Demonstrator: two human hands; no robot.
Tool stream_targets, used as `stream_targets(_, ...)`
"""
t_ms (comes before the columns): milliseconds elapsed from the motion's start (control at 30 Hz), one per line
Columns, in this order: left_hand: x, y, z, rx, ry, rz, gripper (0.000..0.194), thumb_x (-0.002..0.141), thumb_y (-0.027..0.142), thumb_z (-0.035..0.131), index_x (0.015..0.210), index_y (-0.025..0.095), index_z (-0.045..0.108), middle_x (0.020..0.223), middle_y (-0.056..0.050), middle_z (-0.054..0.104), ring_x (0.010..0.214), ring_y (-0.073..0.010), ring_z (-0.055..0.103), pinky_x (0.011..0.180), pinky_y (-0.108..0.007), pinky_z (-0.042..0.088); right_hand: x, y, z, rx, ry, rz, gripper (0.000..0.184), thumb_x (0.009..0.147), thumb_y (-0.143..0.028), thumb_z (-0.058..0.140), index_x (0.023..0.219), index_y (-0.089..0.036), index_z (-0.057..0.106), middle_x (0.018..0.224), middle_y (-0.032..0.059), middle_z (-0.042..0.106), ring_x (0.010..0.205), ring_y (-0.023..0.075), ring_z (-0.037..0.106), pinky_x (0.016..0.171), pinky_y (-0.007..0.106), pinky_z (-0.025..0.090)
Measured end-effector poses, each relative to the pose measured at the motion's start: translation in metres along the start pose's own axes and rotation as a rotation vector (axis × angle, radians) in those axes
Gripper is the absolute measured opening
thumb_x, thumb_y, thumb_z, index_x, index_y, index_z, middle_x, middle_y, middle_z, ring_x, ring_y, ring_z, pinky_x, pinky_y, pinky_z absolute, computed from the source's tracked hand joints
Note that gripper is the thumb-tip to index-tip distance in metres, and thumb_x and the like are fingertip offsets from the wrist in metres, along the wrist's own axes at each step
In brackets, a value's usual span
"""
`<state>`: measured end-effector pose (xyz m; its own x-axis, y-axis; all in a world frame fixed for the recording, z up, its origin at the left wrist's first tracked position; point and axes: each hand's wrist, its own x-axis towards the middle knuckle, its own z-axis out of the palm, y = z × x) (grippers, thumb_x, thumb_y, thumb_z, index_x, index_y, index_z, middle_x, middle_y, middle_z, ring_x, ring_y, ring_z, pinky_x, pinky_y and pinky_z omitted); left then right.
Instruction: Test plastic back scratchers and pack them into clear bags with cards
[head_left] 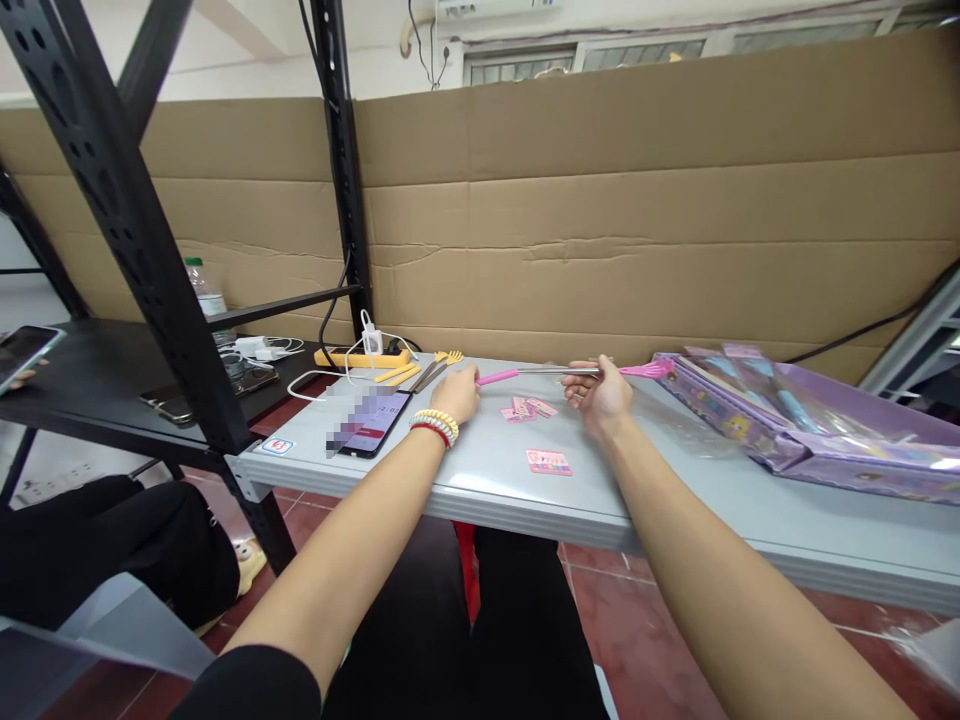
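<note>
Pink-ended rod (551,371) in both hands (455,395) — pink cards (519,412) on the table (480,468)

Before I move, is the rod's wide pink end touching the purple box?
Cannot tell. In the head view, the wide pink end overlaps the corner of the purple box, showing neither plain contact nor a gap.

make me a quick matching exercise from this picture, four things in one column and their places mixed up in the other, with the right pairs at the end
Things:
1. pink-ended rod
2. yellow power strip
3. bracelets
4. purple box

Places:
a. around the wrist of the left hand
b. toward the right end of the table
c. running from the left hand past the right hand
d. by the black post

Right pairs: 1-c, 2-d, 3-a, 4-b
</note>
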<state>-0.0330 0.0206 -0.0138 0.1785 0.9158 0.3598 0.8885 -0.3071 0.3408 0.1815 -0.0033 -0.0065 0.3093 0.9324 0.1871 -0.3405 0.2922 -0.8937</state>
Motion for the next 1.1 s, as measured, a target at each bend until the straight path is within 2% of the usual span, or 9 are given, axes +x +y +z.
stream_targets(167,0.003,-0.002,-0.001,-0.081,0.021,0.102,0.027,0.084,0.015,0.044,0.104,0.02,0.061,0.094,-0.009,0.066,0.088,-0.0204,0.06,0.08,-0.032,0.044,-0.001,-0.003,0.001,0.023,0.048,0.023,0.027,0.08,-0.037,0.042,0.068,-0.017,0.055,0.044,0.0033,0.056,0.033,0.0111,0.046,0.031,0.021,0.029)
stream_targets(367,0.005,-0.008,-0.006,-0.154,0.062,0.292,0.033,0.085,0.016,0.04,0.107,0.018,0.065,0.101,-0.008,0.064,0.096,-0.0185,0.056,0.086,-0.029,0.042,-0.004,-0.008,0.002,0.028,0.144,0.071,0.023,0.076,-0.027,0.039,0.06,-0.018,0.052,0.034,0.0019,0.047,0.025,0.0107,0.035,0.027,0.021,0.02)
stream_targets(467,0.003,-0.007,-0.008,-0.21,0.035,0.28,0.034,0.087,0.022,0.038,0.109,0.019,0.064,0.097,-0.006,0.066,0.089,-0.0181,0.057,0.082,-0.029,0.043,-0.004,-0.008,0.001,0.08,0.149,0.051,0.021,0.075,-0.025,0.037,0.061,-0.018,0.052,0.037,0.0022,0.049,0.027,0.0106,0.038,0.028,0.021,0.023)
stream_targets(533,0.001,-0.005,-0.009,-0.24,0.007,0.271,0.034,0.087,0.026,0.037,0.104,0.018,0.066,0.087,-0.005,0.066,0.08,-0.0173,0.057,0.074,-0.028,0.043,-0.003,-0.008,-0.001,0.097,0.114,0.048,0.021,0.075,-0.028,0.038,0.061,-0.018,0.051,0.038,0.0025,0.05,0.028,0.0105,0.038,0.029,0.021,0.024)
stream_targets(633,0.0,-0.001,-0.01,-0.283,-0.002,0.255,0.034,0.087,0.03,0.036,0.091,0.018,0.067,0.07,-0.001,0.06,0.066,-0.0153,0.052,0.063,-0.027,0.04,-0.002,-0.009,-0.004,0.113,0.044,0.039,0.022,0.076,-0.032,0.04,0.061,-0.019,0.05,0.039,0.0019,0.05,0.027,0.0105,0.038,0.03,0.021,0.024)
stream_targets(733,0.0,0.001,-0.012,-0.331,0.022,0.24,0.034,0.086,0.031,0.035,0.082,0.017,0.066,0.061,0.002,0.051,0.06,-0.0139,0.046,0.057,-0.026,0.035,-0.003,-0.01,-0.005,0.139,0.014,0.03,0.021,0.075,-0.032,0.04,0.061,-0.019,0.05,0.039,0.002,0.05,0.028,0.0109,0.038,0.03,0.022,0.025)
stream_targets(867,-0.001,0.002,-0.014,-0.343,0.039,0.251,0.032,0.083,0.03,0.037,0.073,0.017,0.064,0.057,0.002,0.047,0.057,-0.0131,0.041,0.056,-0.026,0.032,-0.008,-0.014,-0.001,0.139,0.081,0.061,0.021,0.073,-0.025,0.036,0.059,-0.019,0.05,0.037,0.0025,0.048,0.028,0.011,0.037,0.03,0.021,0.023)
stream_targets(967,-0.002,0.002,-0.014,-0.359,0.047,0.248,0.031,0.082,0.034,0.041,0.07,0.016,0.063,0.058,0.001,0.049,0.058,-0.0128,0.041,0.057,-0.027,0.031,-0.011,-0.015,0.002,0.134,0.127,0.077,0.022,0.073,-0.022,0.034,0.057,-0.019,0.05,0.036,0.0025,0.047,0.027,0.0109,0.036,0.03,0.021,0.022)
stream_targets(1100,-0.003,0.002,-0.013,-0.448,0.059,0.213,0.035,0.078,0.046,0.049,0.069,0.015,0.064,0.06,0.001,0.052,0.059,-0.0124,0.043,0.058,-0.026,0.032,-0.013,-0.016,0.004,0.154,0.088,0.087,0.023,0.072,-0.022,0.035,0.056,-0.019,0.05,0.035,0.0022,0.046,0.027,0.0109,0.036,0.029,0.021,0.023)
